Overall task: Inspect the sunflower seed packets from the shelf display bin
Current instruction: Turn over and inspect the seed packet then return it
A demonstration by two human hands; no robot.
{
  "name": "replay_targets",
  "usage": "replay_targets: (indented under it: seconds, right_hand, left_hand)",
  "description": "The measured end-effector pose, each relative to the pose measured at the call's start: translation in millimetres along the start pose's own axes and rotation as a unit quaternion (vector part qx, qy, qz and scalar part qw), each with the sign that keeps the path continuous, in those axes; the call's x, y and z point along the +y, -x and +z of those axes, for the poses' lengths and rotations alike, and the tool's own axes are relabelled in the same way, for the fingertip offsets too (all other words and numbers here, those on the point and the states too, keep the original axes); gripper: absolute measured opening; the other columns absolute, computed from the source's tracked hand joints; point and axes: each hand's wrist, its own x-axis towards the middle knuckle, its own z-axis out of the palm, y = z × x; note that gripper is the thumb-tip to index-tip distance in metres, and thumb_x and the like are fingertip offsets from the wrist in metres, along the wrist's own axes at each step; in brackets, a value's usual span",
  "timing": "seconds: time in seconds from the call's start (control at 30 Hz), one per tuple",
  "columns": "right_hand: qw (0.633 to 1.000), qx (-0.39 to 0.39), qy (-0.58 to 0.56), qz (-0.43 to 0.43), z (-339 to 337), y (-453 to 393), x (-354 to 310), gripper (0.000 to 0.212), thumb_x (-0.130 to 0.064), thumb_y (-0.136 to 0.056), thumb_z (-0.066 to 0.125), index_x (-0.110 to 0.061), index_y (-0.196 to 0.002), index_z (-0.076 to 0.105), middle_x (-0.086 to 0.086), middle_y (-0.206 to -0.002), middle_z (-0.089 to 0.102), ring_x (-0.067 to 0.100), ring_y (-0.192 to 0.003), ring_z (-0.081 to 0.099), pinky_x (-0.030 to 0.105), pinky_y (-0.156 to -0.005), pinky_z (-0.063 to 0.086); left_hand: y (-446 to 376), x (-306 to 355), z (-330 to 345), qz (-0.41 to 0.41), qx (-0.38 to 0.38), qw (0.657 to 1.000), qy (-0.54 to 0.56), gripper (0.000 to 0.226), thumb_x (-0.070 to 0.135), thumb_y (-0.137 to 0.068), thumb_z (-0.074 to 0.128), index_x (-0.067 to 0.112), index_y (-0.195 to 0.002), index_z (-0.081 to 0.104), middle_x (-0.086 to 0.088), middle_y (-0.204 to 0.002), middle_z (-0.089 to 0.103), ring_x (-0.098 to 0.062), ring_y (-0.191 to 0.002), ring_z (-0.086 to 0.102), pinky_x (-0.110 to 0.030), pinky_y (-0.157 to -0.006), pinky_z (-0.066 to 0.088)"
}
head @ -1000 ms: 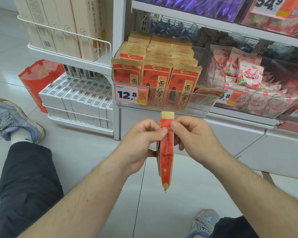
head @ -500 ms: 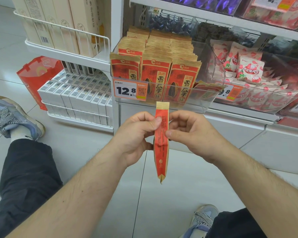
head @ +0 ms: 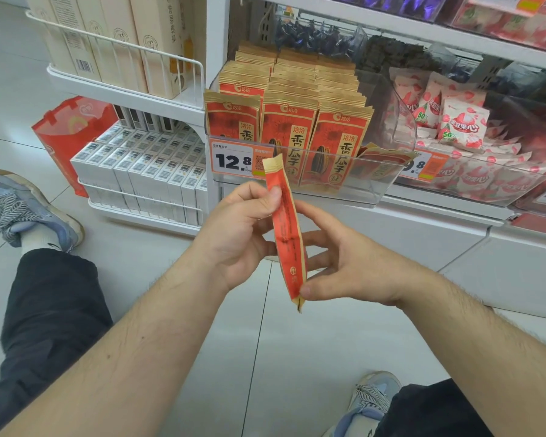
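I hold one red and tan sunflower seed packet [head: 286, 228] edge-on in front of the shelf, tilted slightly left at the top. My left hand [head: 237, 234] pinches its upper part between thumb and fingers. My right hand [head: 350, 266] pinches its lower end with thumb and fingertips. Behind it, the clear display bin [head: 344, 187] holds several rows of matching packets [head: 289, 121] standing upright. One more packet [head: 382, 159] lies flat at the bin's right front.
A 12.8 price tag [head: 232, 160] sits on the bin's front. A second clear bin [head: 498, 181] with white and pink snack bags is to the right. White wire racks with boxes [head: 145, 171] and a red bag [head: 71, 137] stand left. My legs and shoes flank the tiled floor.
My right hand slid from the packet's top down to its lower end. The packet's top tipped left, and my left hand kept its hold near the top.
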Motion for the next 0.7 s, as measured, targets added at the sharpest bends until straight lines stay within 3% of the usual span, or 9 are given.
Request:
replay_targets:
  seconds: [0.13, 0.33, 0.43, 0.5, 0.7]
  right_hand:
    - [1.000, -0.012, -0.012, -0.004, -2.9, 2.1, -2.7, 0.112, 0.001, -0.067, 0.080, -0.054, -0.148, 0.025, 0.002, -0.129, 0.063, 0.036, -0.094, 0.072, 0.042, -0.079, 0.060]
    - [1.000, -0.025, 0.014, 0.003, -3.3, 6.3, -7.2, 0.112, -0.002, -0.065, 0.076, -0.054, -0.149, 0.023, -0.004, -0.128, 0.066, 0.036, -0.098, 0.072, 0.058, -0.087, 0.056]
    - [0.999, -0.025, 0.022, 0.006, -4.1, 6.7, -8.6, 0.115, -0.012, -0.060, 0.081, -0.050, -0.151, 0.023, -0.006, -0.126, 0.067, 0.032, -0.096, 0.073, 0.062, -0.088, 0.054]
    - [0.999, -0.024, 0.020, 0.005, -4.9, 6.7, -8.3, 0.115, -0.018, -0.058, 0.082, -0.050, -0.151, 0.023, -0.007, -0.126, 0.068, 0.031, -0.096, 0.073, 0.062, -0.088, 0.054]
    - [0.999, 0.001, 0.031, -0.020, -4.2, 5.3, -6.1, 0.113, -0.007, -0.065, 0.082, -0.053, -0.150, 0.024, -0.006, -0.124, 0.066, 0.027, -0.095, 0.073, 0.053, -0.086, 0.058]
  left_hand:
    - [1.8, 0.3, -1.3, 0.005, -0.017, 1.000, 0.010, 0.022, 0.022, -0.076, 0.064, 0.017, -0.068, 0.044, -0.008, -0.067, 0.059, -0.024, -0.063, 0.058, -0.047, -0.060, 0.055]
    - [2.6, -3.1, -4.8, 0.000, -0.040, 0.999, 0.013, 0.020, 0.022, -0.078, 0.064, 0.014, -0.072, 0.046, -0.015, -0.076, 0.056, -0.029, -0.074, 0.055, -0.047, -0.060, 0.057]
    - [3.3, -2.5, -4.2, -0.002, -0.040, 0.999, 0.017, 0.019, 0.022, -0.077, 0.064, 0.014, -0.071, 0.047, -0.014, -0.076, 0.053, -0.027, -0.069, 0.053, -0.043, -0.057, 0.056]
    - [3.4, -1.6, -3.6, -0.004, -0.044, 0.999, 0.019, 0.018, 0.022, -0.077, 0.063, 0.015, -0.070, 0.048, -0.014, -0.075, 0.056, -0.026, -0.067, 0.055, -0.044, -0.058, 0.057]
    - [4.5, 1.7, -1.7, -0.002, -0.045, 0.999, 0.015, 0.017, 0.022, -0.078, 0.062, 0.012, -0.076, 0.049, -0.014, -0.077, 0.054, -0.026, -0.066, 0.057, -0.040, -0.057, 0.056]
